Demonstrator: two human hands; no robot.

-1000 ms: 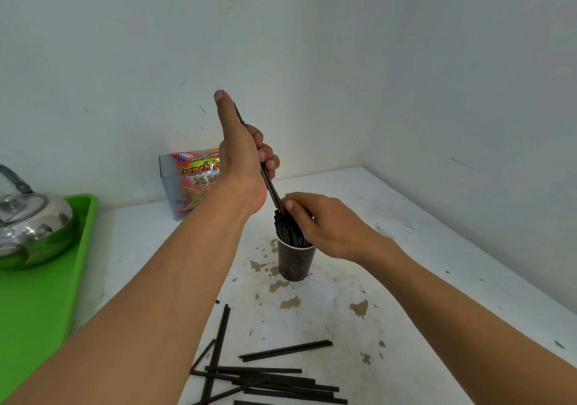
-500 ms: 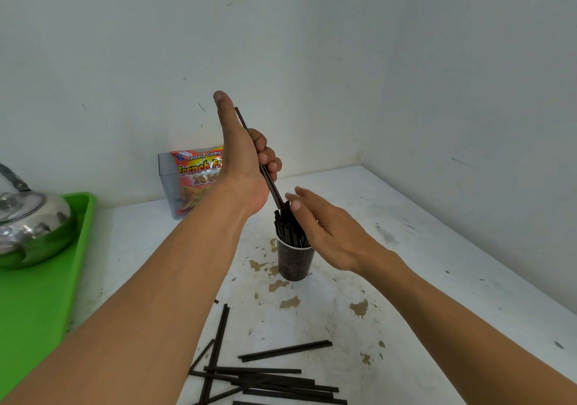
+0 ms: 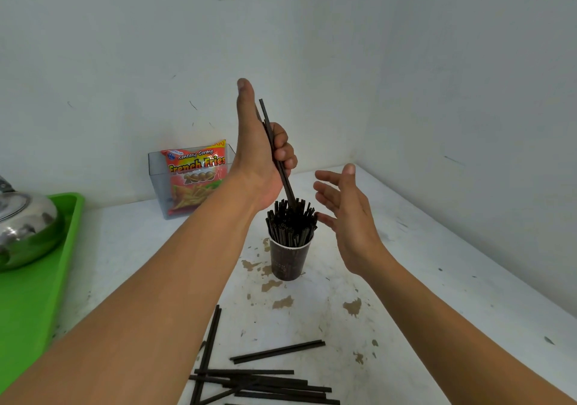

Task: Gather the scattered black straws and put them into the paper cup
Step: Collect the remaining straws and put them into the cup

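Two hands raised over paper cup. Left hand: fingers curled round black straw, thumb straight up; straw tilted, lower end among bundle standing in cup. Right hand: flat, fingers spread, holding nothing, just beside bundle; contact unclear. Cup upright on stained table. Loose straws lie crossed at near edge. Green tray bears kettle, far left.

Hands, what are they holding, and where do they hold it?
The left hand grips a black straw around its middle. The right hand holds nothing.
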